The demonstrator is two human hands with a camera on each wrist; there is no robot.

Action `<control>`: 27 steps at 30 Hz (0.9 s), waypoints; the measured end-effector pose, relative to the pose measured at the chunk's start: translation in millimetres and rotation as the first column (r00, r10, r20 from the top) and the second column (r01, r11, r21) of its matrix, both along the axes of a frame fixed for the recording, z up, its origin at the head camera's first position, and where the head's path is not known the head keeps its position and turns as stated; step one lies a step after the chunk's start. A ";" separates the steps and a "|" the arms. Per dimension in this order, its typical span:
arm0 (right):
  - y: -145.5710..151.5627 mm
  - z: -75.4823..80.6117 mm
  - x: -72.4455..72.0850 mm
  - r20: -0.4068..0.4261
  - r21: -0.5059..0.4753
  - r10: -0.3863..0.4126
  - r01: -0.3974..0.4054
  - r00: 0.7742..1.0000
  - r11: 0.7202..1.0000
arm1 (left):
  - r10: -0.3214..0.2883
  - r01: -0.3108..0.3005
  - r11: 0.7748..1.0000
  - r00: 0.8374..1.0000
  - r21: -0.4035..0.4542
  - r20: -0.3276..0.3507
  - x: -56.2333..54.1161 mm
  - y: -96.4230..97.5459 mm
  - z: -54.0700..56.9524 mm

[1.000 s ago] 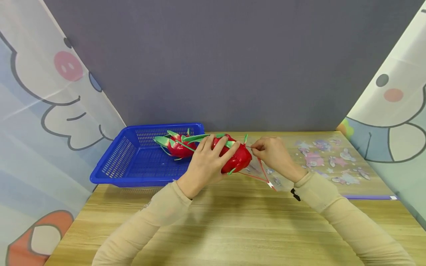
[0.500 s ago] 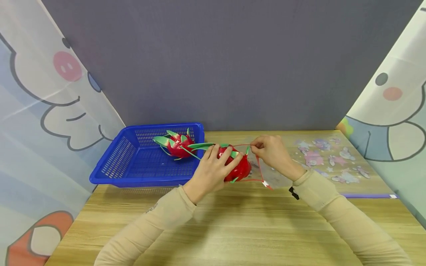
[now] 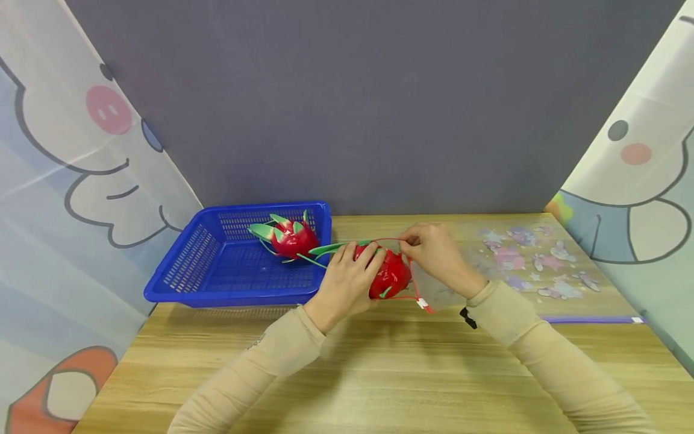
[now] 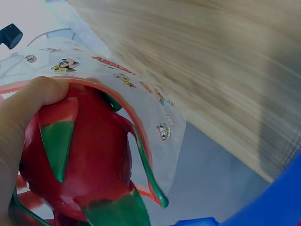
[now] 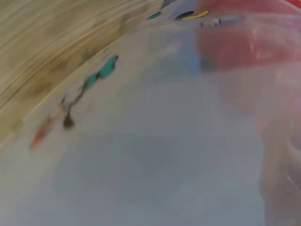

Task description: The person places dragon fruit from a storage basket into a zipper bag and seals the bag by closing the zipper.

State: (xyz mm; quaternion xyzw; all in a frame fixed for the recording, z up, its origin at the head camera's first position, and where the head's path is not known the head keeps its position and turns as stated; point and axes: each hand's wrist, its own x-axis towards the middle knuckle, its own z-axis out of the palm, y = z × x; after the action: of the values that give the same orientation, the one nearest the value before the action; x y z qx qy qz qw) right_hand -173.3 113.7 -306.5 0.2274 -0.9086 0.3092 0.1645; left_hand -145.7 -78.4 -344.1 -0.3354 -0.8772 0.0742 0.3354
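My left hand (image 3: 347, 283) grips a red dragon fruit (image 3: 393, 277) with green leaf tips, its fingers spread over the top. In the left wrist view, the thumb presses on the dragon fruit (image 4: 94, 146), and the red-edged mouth of a clear printed zip bag (image 4: 162, 150) surrounds it. With thumb and fingers, my right hand (image 3: 439, 256) pinches the bag's red edge at its far side. A white slider (image 3: 422, 303) sits at the near corner of that edge. The right wrist view is mostly filled by blurred clear plastic (image 5: 164, 165).
Left of the hands stands a blue basket (image 3: 233, 298) holding another dragon fruit (image 3: 293, 241). On the right, a clear printed bag with a purple zip (image 3: 593, 320) lies flat on the wooden table (image 3: 390, 374). A grey panel (image 3: 379, 108) rises behind.
The left hand has brought the dragon fruit down and slightly right, into the bag's mouth. The right hand has shifted a little left, drawing the red edge over the fruit's end.
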 end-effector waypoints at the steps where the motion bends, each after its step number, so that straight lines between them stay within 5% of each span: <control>1: -0.9 -0.2 0.0 0.005 -0.004 0.000 0.000 1.000 1.000 | 0.005 -0.005 1.000 1.000 0.007 0.003 -0.6 0.5 -0.9; 27: 0.0 -3.3 5.9 0.040 -0.052 -0.013 0.016 0.999 0.999 | 0.005 -0.022 0.995 0.982 0.092 0.188 -6.8 19.9 1.7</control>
State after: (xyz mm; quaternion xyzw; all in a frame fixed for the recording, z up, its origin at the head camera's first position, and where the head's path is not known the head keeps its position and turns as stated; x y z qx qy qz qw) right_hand -167.4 113.8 -309.8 0.2101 -0.9049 0.3363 0.1544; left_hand -152.4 -58.5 -342.4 -0.3187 -0.9097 0.0032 0.2662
